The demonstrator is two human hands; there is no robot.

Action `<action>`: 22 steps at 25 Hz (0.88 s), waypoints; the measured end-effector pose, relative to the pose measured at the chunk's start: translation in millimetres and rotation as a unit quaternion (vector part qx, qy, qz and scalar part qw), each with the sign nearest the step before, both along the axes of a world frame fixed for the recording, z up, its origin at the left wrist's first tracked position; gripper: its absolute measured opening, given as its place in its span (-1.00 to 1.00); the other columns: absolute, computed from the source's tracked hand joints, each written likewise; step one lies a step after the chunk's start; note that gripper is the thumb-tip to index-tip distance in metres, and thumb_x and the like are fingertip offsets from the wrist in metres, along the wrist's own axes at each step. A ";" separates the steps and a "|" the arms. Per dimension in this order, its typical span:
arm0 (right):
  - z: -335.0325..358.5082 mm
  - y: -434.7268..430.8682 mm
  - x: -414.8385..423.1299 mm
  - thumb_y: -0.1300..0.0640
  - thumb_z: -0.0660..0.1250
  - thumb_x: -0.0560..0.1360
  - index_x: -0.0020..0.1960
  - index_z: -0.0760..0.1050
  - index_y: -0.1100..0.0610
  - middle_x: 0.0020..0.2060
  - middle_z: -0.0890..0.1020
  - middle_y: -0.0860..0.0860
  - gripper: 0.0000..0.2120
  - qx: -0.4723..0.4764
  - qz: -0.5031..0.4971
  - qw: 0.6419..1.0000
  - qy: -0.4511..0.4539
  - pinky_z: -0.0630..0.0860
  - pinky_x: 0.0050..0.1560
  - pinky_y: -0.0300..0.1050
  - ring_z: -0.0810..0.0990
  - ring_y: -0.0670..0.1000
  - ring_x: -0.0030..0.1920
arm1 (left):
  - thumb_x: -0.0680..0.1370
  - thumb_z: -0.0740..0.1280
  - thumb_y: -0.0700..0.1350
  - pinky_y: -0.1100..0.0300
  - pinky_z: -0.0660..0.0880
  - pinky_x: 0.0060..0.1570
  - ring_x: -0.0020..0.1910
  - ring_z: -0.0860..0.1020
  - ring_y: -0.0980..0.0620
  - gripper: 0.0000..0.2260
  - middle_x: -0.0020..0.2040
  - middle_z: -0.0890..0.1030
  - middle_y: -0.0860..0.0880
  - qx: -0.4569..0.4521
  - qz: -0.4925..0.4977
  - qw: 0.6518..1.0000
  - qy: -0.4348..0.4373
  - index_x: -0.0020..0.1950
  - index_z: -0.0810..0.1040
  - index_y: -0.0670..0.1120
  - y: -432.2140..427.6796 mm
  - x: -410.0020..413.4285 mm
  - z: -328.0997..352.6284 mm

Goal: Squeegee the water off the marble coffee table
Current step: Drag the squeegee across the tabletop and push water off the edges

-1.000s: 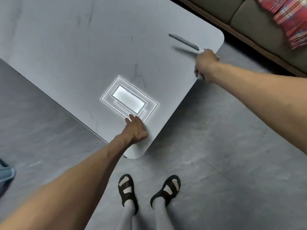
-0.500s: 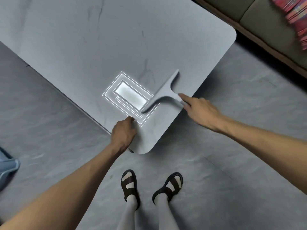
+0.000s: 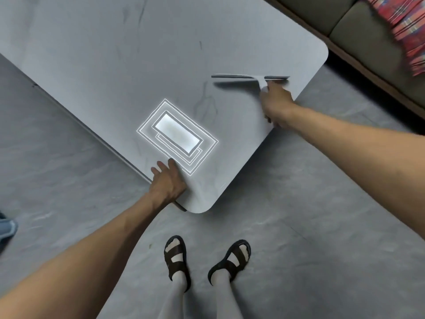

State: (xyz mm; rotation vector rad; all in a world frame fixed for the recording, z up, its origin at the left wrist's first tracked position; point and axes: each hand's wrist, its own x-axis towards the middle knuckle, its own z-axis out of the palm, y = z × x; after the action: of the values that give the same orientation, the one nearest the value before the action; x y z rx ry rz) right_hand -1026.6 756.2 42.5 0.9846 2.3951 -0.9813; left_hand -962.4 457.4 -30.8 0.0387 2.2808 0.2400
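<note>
The squeegee (image 3: 250,77) has swung back to the frame's upper right — another stroke begins. Right hand (image 3: 277,104) grips its handle; left hand (image 3: 167,180) lies flat, released, on the table (image 3: 115,65).

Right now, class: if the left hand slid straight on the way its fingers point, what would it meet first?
The left hand points up across the marble table. It would first cross the bright rectangular light reflection; no solid object seems to lie beyond.

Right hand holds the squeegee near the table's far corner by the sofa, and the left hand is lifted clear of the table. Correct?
Not quite. In the head view the left hand rests flat on the marble table at its near edge. The right hand does hold the squeegee near the corner by the sofa.
</note>
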 end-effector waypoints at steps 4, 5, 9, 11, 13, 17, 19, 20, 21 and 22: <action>-12.5 -73.5 -26.8 0.18 0.00 0.55 0.51 0.15 -0.01 0.06 0.48 0.11 -0.48 -0.015 0.050 0.999 0.009 0.37 -0.45 -0.15 0.50 0.17 -0.17 | 0.49 0.30 -0.21 -0.21 0.32 0.34 0.37 0.28 -0.40 -0.45 0.42 0.23 -0.36 0.017 0.025 0.999 0.013 0.44 0.20 -0.25 -2.4 -10.4 4.4; -14.7 -83.7 -14.5 0.18 0.00 0.55 0.51 0.13 -0.04 0.08 0.51 0.11 -0.47 0.000 0.118 0.993 0.018 0.38 -0.34 -0.10 0.47 0.19 -0.11 | 0.49 0.29 -0.22 -0.21 0.31 0.34 0.37 0.27 -0.40 -0.46 0.42 0.22 -0.36 0.020 0.026 0.999 0.009 0.43 0.20 -0.25 -4.0 -9.9 7.5; -17.1 -61.7 75.8 0.11 0.04 0.62 0.52 0.10 -0.15 0.14 0.61 0.14 -0.51 0.085 0.296 0.952 -0.001 0.46 -0.01 0.07 0.53 0.28 0.04 | 0.46 0.14 -0.34 -0.21 0.24 0.38 0.42 0.16 -0.44 -0.49 0.42 0.15 -0.42 0.031 -0.044 0.998 -0.022 0.42 0.16 -0.28 -9.7 -9.0 11.4; -3.9 -31.8 123.3 0.04 0.04 0.65 0.51 0.08 -0.23 0.04 0.64 0.18 -0.54 0.120 0.315 0.941 -0.035 0.54 -0.05 0.11 0.59 0.29 -0.02 | 0.44 0.13 -0.31 -0.24 0.27 0.35 0.40 0.15 -0.48 -0.47 0.42 0.13 -0.45 0.021 -0.046 0.998 -0.038 0.42 0.15 -0.24 -13.0 -12.9 6.0; 13.5 -4.6 161.0 -0.01 0.03 0.65 0.50 0.08 -0.28 -0.03 0.67 0.14 -0.56 0.162 0.341 0.923 -0.070 0.55 -0.15 0.06 0.61 0.26 -0.09 | 0.43 0.14 -0.28 -0.25 0.29 0.34 0.40 0.13 -0.50 -0.45 0.44 0.08 -0.44 0.011 -0.044 0.998 -0.053 0.43 0.16 -0.20 -13.7 -13.4 2.3; 41.3 24.4 182.4 -0.10 -0.01 0.64 0.46 0.16 -0.31 0.00 0.68 0.12 -0.60 0.211 0.343 0.910 -0.101 0.51 -0.19 0.03 0.63 0.25 -0.06 | 0.43 0.14 -0.27 -0.08 0.37 0.25 0.43 0.11 -0.42 -0.49 0.50 -0.01 -0.35 0.013 -0.044 0.997 -0.060 0.40 0.27 -0.16 -14.7 -9.3 7.8; 41.8 25.9 168.0 -0.09 -0.01 0.64 0.43 0.21 -0.27 -0.01 0.66 0.15 -0.64 0.199 0.310 0.926 -0.077 0.48 -0.18 0.04 0.61 0.27 -0.06 | 0.43 0.15 -0.28 0.07 0.36 0.01 0.30 0.30 -0.30 -0.56 0.41 0.22 -0.28 0.041 -0.034 0.998 -0.029 0.32 0.37 -0.13 -21.1 -9.6 14.0; 36.7 23.5 154.1 -0.08 0.00 0.65 0.39 0.26 -0.21 -0.01 0.65 0.16 -0.67 0.180 0.271 0.944 -0.053 0.45 -0.18 0.04 0.59 0.28 -0.08 | 0.44 0.16 -0.28 0.11 0.33 -0.06 0.17 0.39 -0.21 -0.60 0.29 0.37 -0.23 0.058 -0.023 0.998 -0.006 0.27 0.42 -0.12 -26.7 -9.3 18.3; 30.4 17.7 136.1 -0.07 -0.01 0.65 0.34 0.30 -0.14 0.00 0.63 0.18 -0.70 0.153 0.223 0.962 -0.034 0.43 -0.18 0.03 0.56 0.27 -0.12 | 0.45 0.17 -0.27 0.12 0.33 -0.11 0.03 0.44 -0.14 -0.64 0.14 0.48 -0.17 0.074 -0.007 0.997 0.018 0.23 0.45 -0.12 -33.3 -8.1 23.5; 22.5 9.2 116.3 -0.06 -0.03 0.65 0.29 0.32 -0.08 0.01 0.62 0.19 -0.72 0.121 0.162 0.979 -0.017 0.41 -0.18 0.01 0.52 0.24 -0.15 | 0.46 0.18 -0.26 0.11 0.35 -0.15 -0.06 0.46 -0.10 -0.68 0.02 0.53 -0.13 0.086 0.013 0.995 0.037 0.19 0.47 -0.12 -41.1 -6.0 27.5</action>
State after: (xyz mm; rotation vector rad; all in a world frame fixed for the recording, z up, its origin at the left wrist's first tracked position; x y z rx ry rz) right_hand -910.4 765.5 64.9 0.6477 2.5792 -0.5623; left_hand -968.4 416.3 -3.4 0.1095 2.3293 0.4557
